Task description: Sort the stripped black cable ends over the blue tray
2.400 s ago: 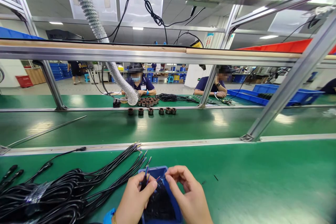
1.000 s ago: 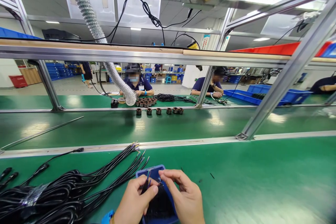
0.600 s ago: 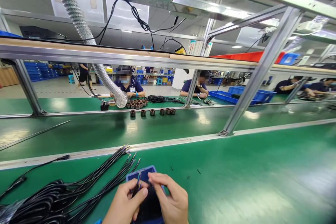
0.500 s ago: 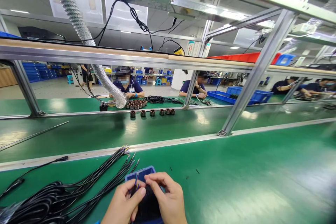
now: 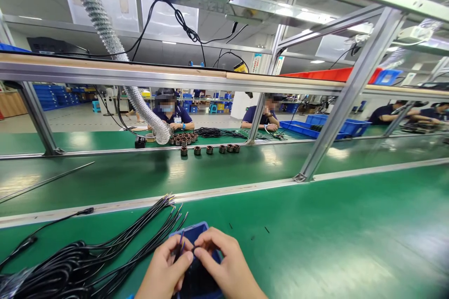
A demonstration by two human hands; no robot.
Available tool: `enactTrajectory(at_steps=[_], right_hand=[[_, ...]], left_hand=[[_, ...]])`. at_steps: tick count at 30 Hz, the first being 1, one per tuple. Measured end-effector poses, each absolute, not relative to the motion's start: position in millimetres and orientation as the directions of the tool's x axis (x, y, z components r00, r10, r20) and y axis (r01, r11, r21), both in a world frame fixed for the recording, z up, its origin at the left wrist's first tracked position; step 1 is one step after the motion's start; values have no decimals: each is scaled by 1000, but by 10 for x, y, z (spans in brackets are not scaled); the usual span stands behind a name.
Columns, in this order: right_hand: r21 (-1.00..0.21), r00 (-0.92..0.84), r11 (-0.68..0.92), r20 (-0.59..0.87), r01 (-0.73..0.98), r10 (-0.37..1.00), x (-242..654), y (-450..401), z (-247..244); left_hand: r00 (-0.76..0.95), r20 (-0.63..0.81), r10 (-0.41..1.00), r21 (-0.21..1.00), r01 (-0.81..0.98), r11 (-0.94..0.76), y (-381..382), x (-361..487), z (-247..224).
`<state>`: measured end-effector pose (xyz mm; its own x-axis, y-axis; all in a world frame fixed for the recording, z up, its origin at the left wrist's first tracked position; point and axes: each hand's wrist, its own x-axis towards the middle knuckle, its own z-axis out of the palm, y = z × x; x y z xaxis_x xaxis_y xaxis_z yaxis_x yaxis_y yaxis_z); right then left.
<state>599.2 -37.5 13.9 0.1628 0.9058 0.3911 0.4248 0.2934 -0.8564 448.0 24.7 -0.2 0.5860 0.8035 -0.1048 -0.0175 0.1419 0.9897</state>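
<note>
My left hand (image 5: 167, 264) is closed round the end of a black cable (image 5: 178, 253), whose thin coloured wires stick up above the fingers. Thumb and forefinger of my right hand (image 5: 224, 258) are pinched together close to the left fingertips. Between the two hands shows a small dark bit, too small to name. Right under both hands stands a blue bin (image 5: 192, 231) with a dark inside, partly hidden by them. To the left lies a bundle of black cables (image 5: 115, 250) with stripped, coloured wire ends pointing away from me.
Two short black bits (image 5: 267, 230) lie on the green bench right of the bin. Beyond a metal strip (image 5: 224, 186), copper-wound motor parts (image 5: 209, 150) stand on a green belt. A metal post (image 5: 336, 103) rises at right. Co-workers sit opposite.
My right fingertips have come down slightly and now meet close to the left fingertips, with a dark bit showing there. The motor parts on the belt have shifted right.
</note>
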Motion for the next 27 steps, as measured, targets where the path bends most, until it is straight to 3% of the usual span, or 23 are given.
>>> enactTrajectory(at_steps=[6, 13, 16, 20, 22, 24, 25, 27], right_hand=[[-879, 107, 210, 280, 429, 954, 6011, -386, 97], [-747, -75, 440, 468, 499, 880, 6083, -373, 95], [-769, -122, 369, 361, 522, 924, 6156, -477, 202], [-814, -488, 400, 169, 421, 857, 6332, -699, 481], [-789, -413, 373, 168, 488, 895, 6341, -701, 519], [-648, -199, 312, 244, 695, 949, 6261, -591, 398], [-514, -150, 287, 291, 808, 945, 6198, -507, 280], [-234, -191, 279, 338, 931, 921, 6059, -328, -21]], left_hand=[[604, -98, 791, 988, -34, 149, 261, 4434, -116], [649, -70, 757, 987, -63, 145, 242, 4435, -146], [649, -41, 760, 982, -113, 149, 217, 4456, -146], [584, -22, 811, 982, -140, 128, 211, 4454, -76], [585, -60, 809, 982, -108, 152, 222, 4446, -39], [595, -87, 799, 981, -89, 173, 237, 4445, -31], [599, -94, 795, 979, -87, 182, 245, 4449, -40], [613, -108, 783, 975, -88, 203, 257, 4464, -75]])
